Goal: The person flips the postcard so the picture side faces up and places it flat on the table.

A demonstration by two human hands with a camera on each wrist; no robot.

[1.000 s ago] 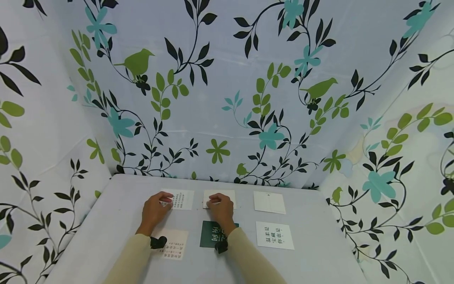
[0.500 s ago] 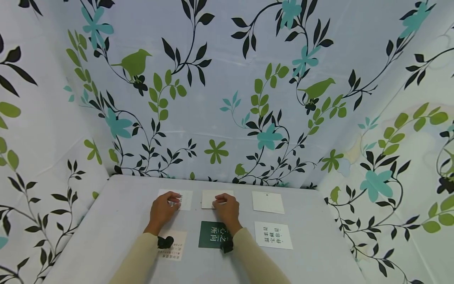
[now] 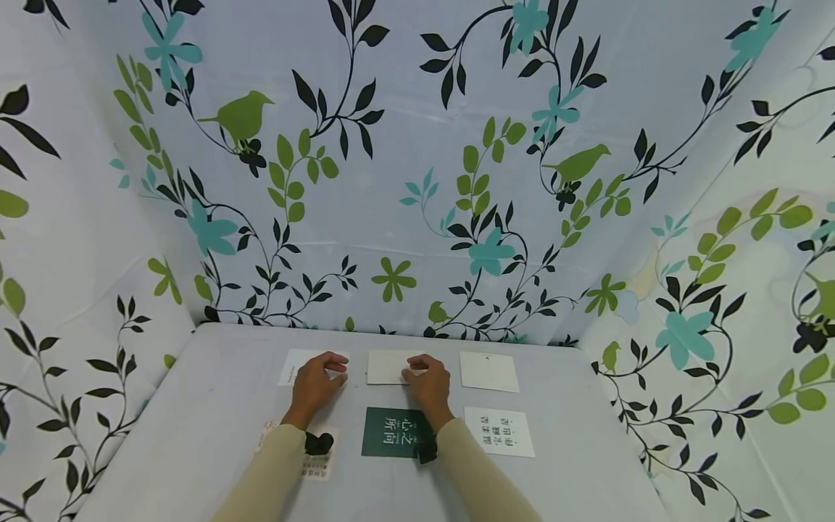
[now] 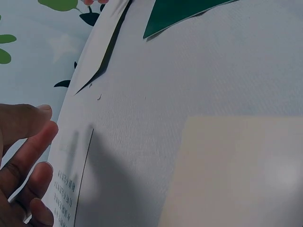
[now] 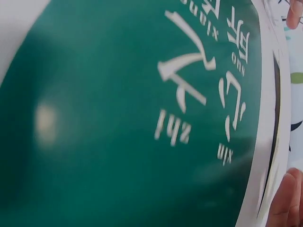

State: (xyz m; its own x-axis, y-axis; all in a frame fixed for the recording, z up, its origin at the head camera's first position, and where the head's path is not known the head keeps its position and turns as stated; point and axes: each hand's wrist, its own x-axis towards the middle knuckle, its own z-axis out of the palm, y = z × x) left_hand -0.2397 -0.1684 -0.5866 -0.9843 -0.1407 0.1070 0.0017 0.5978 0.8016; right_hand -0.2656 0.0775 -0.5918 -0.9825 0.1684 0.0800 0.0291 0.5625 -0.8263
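My left hand [image 3: 317, 388] is over the upper-left white card [image 3: 295, 368], hiding much of it. In the left wrist view, its bent fingers [image 4: 40, 177] and thumb hold nothing visible, beside that card's printed lines. Over the right part of the upper-middle cream card [image 3: 385, 368] is my right hand [image 3: 427, 388], fingers loosely bent. No held thing shows there; whether its fingertips touch the card I cannot tell. Below that wrist lies a dark green card [image 3: 390, 433] with white characters, filling much of the right wrist view. A pink printed card [image 3: 320, 467] lies partly under the left forearm.
To the right, a plain cream card [image 3: 489, 371] lies behind a white card [image 3: 499, 433] with dark characters. All the cards lie flat on a white-covered table [image 3: 580, 449]. A leaf-and-bird patterned curtain [image 3: 391, 181] hangs behind and at both sides.
Both hands have shifted to the right over the upper cards. The left hand now covers printed lines that showed earlier. The cards stay put; the head view has turned slightly right.
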